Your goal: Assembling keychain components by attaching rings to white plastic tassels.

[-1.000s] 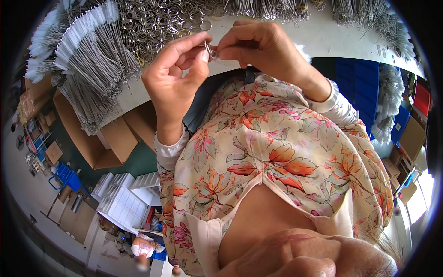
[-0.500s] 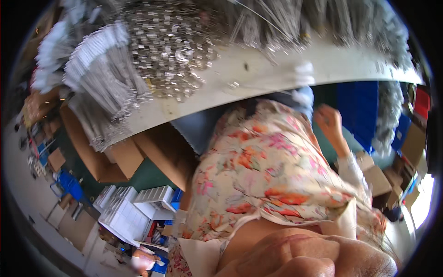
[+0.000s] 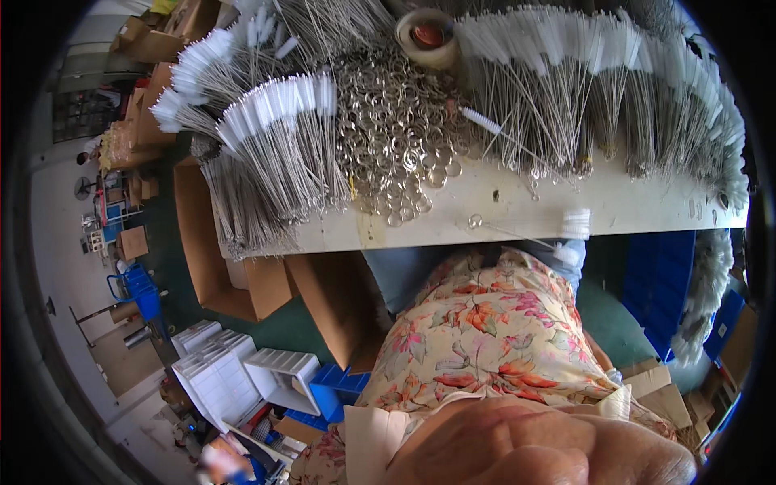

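My left hand is out of view. Of my right hand (image 3: 599, 353), only a strip of skin shows beside my flowered shirt; its fingers are hidden. On the table's near edge lies a wire brush (image 3: 575, 224) with white bristles and a ring (image 3: 474, 221) at its looped end. White bristles of another brush (image 3: 566, 255) show just below the edge, by my leg. A heap of metal rings (image 3: 396, 137) covers the middle of the table. Fanned bundles of wire brushes lie to its left (image 3: 283, 145) and right (image 3: 558, 89). One brush (image 3: 482, 121) lies across the right bundle.
A tape roll (image 3: 404, 32) with something red inside stands behind the rings. Open cardboard boxes (image 3: 335, 307) sit below the table's left side. White plastic crates (image 3: 214, 380) are farther left. A blue bin (image 3: 656, 283) stands under the right side, with grey-white bristles beside it.
My right hand, raised beside my body before, has dropped back against my side, mostly out of sight. The whole view has shifted, showing more of the table.
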{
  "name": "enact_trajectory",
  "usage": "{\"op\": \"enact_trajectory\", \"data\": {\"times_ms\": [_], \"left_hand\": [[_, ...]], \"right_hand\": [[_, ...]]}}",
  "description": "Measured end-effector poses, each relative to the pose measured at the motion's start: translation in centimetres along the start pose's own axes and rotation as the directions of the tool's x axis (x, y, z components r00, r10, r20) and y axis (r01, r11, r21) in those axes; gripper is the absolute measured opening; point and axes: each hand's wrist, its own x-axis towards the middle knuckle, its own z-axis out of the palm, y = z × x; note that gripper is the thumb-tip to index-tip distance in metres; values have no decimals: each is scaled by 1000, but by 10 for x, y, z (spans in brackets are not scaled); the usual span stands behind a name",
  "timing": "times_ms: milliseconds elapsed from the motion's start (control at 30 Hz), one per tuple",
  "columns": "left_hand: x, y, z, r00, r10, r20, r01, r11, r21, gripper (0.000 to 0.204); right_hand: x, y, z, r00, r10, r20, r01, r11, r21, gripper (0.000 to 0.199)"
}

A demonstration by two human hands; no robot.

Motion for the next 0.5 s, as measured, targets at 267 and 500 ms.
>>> {"op": "enact_trajectory", "data": {"times_ms": [267, 500], "left_hand": [[35, 31, -14, 999, 39, -24, -38, 999, 35, 20], [40, 2, -9, 1000, 13, -7, -13, 996, -93, 20]], "right_hand": [[-21, 21, -156, 997, -23, 73, 15, 995, 101, 14], [36, -7, -128, 978, 36, 206, -45, 998, 38, 12]]}}
